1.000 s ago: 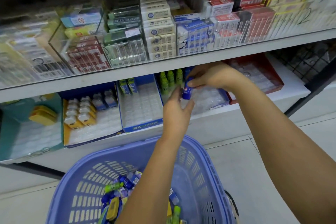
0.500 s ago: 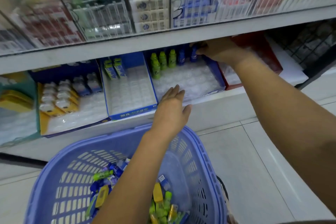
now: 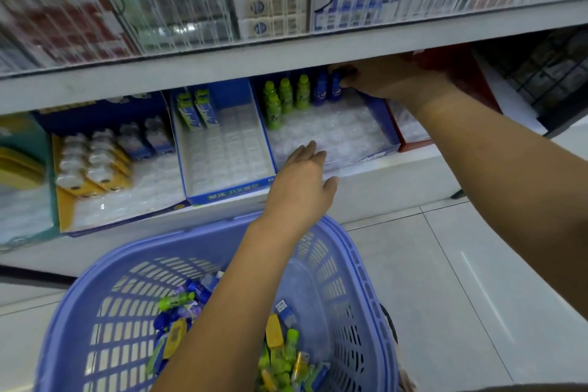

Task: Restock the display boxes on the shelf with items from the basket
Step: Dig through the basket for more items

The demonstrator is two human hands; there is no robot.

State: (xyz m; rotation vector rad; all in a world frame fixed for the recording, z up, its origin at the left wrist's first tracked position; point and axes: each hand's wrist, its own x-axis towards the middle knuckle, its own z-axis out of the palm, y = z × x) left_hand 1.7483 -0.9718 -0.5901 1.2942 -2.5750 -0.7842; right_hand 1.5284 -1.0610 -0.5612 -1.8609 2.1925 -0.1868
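A: Blue plastic, upright, is what the right hand [image 3: 378, 78] has its fingertips pinched on: a small blue bottle [image 3: 336, 86] in the back row of the display box [image 3: 386, 124], just right of centre in the upper half of the frame.

B: Is it seated or only held there?

A: I can't tell; the fingers hide its top. Its long axis is vertical, like its neighbours: another blue bottle [image 3: 320, 89] touching its left side, then the green bottles [image 3: 286, 99] running further left.

B: And the left hand [image 3: 302, 181]?

A: Spread flat and empty, hovering near the front edge of that same box, at centre frame. It's the nearer hand to the stock: the basket [image 3: 359, 267] sits directly below it, at the bottom of the frame, and the loose green and blue bottles [image 3: 280, 356] lie on their sides down in it, beside the forearm.

B: So the next pick would be a reach down and back toward the body?

A: That's my judgement, and each bottle would need turning upright before going in.

B: Room in the box?

A: Plenty. The clear moulded insert [image 3: 334, 134] in front of the back row is bare. Overhead is tighter: the upper shelf [image 3: 286, 54] hangs just above the right hand.
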